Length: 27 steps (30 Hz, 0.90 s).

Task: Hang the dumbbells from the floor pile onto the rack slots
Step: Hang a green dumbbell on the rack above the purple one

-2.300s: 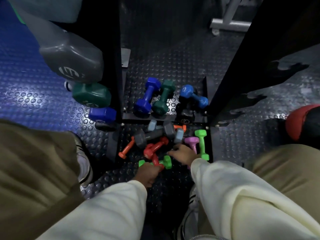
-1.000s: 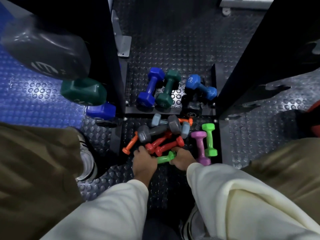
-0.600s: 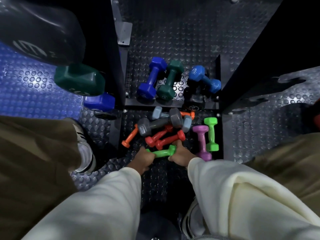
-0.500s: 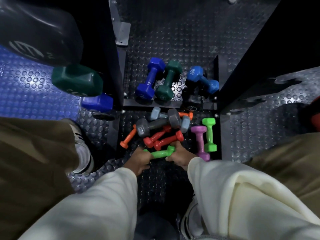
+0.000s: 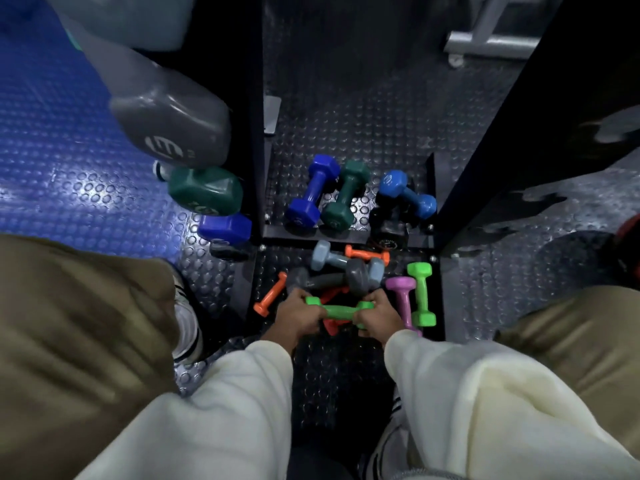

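Green dumbbell [image 5: 341, 311] now lifted above pile, left hand [image 5: 297, 318] and right hand [image 5: 375, 318] gripping its ends

Studded black rubber floor [image 5: 363, 109], blue studded mat [image 5: 52, 140] on the left. Grey metal frame foot [image 5: 491, 43] top right. Red object [image 5: 628, 233] at right edge. Striped sneaker [image 5: 185, 327] beside brown trouser leg [image 5: 79, 323].

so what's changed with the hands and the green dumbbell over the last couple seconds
Both hands closed on the green dumbbell: the left hand grips one end, the right hand the other, and it now sits raised across the red ones. The purple dumbbell, the second green one and the grey dumbbell stayed put.
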Motion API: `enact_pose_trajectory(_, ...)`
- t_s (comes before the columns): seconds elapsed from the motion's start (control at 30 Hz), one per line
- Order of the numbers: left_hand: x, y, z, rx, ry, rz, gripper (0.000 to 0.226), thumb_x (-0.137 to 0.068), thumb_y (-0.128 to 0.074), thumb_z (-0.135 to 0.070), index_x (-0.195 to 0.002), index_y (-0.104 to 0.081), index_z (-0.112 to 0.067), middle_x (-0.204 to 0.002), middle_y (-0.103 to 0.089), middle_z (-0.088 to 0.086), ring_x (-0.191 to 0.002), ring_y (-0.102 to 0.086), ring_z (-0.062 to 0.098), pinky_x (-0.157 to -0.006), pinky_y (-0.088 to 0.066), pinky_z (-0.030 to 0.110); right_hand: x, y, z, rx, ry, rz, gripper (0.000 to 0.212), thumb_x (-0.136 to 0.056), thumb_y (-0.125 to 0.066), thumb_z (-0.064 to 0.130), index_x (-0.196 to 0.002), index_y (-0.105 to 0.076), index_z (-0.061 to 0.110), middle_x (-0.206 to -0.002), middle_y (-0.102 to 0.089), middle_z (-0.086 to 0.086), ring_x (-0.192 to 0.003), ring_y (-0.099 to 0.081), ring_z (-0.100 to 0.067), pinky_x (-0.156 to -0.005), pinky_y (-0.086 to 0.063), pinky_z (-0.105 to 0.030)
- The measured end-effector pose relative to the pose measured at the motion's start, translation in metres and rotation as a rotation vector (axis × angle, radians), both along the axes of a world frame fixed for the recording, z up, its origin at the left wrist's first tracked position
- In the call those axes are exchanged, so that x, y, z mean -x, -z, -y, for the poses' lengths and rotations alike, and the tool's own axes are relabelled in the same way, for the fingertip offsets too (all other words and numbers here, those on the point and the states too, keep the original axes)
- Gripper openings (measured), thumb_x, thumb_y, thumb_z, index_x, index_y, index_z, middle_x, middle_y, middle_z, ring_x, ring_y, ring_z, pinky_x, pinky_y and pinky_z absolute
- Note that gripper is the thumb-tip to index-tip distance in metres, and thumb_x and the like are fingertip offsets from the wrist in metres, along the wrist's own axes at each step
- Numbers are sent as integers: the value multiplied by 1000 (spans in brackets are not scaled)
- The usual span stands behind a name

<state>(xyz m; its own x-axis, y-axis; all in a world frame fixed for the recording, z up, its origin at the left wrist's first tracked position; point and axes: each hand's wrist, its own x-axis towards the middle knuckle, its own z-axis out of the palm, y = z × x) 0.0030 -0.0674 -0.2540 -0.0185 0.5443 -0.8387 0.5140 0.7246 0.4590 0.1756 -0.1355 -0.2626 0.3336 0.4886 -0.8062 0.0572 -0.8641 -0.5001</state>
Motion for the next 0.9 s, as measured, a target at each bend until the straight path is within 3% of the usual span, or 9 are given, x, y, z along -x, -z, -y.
enact_pose_trajectory(0.13,-6,-22,-10,-93,45,9,44,-57,-77,-23,-97,-59,-28,-104,-68,12,-85,-71,28,-72,-66,45,-9,-34,-6,-63,-7,76,36,-74,-72,10,-99,-53,29,-87,-69,-11,-75,-71,-30,-67,-63,-45)
enact_pose_trajectory(0.23,-11,-46,-17,-166,71,18,42,-60,-78,-23,-97,-59,-28,-96,-71,9,-82,-71,27,-63,-62,36,-12,-68,-17,-152,4,102,39,-78,-71,6,-107,-52,25,-79,-66,-8,-65,-62,-25,-58,-50,-33)
enact_pose_trajectory(0.3,-16,-70,-24,-216,62,50,38,-69,-80,-17,-99,-60,-27,-94,-69,4,-81,-67,20,-61,-54,27,-13,-93,-24,-209,56,133,39,-79,-72,7,-110,-54,24,-87,-70,-8,-73,-65,-24,-62,-53,-31)
enact_pose_trajectory(0.47,-28,-104,-48,-414,36,136,48,-53,-80,-25,-94,-60,-41,-98,-72,6,-86,-73,29,-77,-64,44,-20,-137,-40,-413,171,183,49,-71,-73,19,-111,-56,42,-97,-72,0,-86,-69,-22,-83,-59,-42)
enact_pose_trajectory(0.53,-34,-126,-57,-521,35,159,50,-52,-80,-27,-97,-61,-41,-102,-72,6,-87,-71,24,-81,-62,42,-27,-150,-47,-513,237,153,58,-62,-74,26,-114,-58,46,-105,-73,2,-95,-71,-24,-88,-60,-46)
enact_pose_trajectory(0.67,-45,-179,-69,-733,80,186,53,-66,-87,-24,-113,-66,-39,-106,-68,5,-92,-67,20,-86,-56,35,-41,-185,-59,-653,302,66,56,-59,-78,27,-114,-71,35,-97,-78,-8,-86,-75,-30,-83,-63,-50)
enact_pose_trajectory(0.73,-49,-204,-74,-854,121,174,55,-74,-88,-27,-123,-66,-36,-109,-64,6,-98,-64,21,-91,-52,33,-42,-217,-61,-742,332,34,56,-62,-77,23,-118,-72,26,-95,-75,-10,-76,-69,-20,-73,-60,-40)
enact_pose_trajectory(0.9,-54,-274,-84,-1044,135,203,55,-80,-86,-31,-129,-62,-37,-111,-57,6,-102,-62,22,-96,-49,32,-45,-286,-73,-952,380,-9,55,-73,-76,11,-127,-70,20,-93,-69,-3,-76,-61,-13,-75,-50,-34)
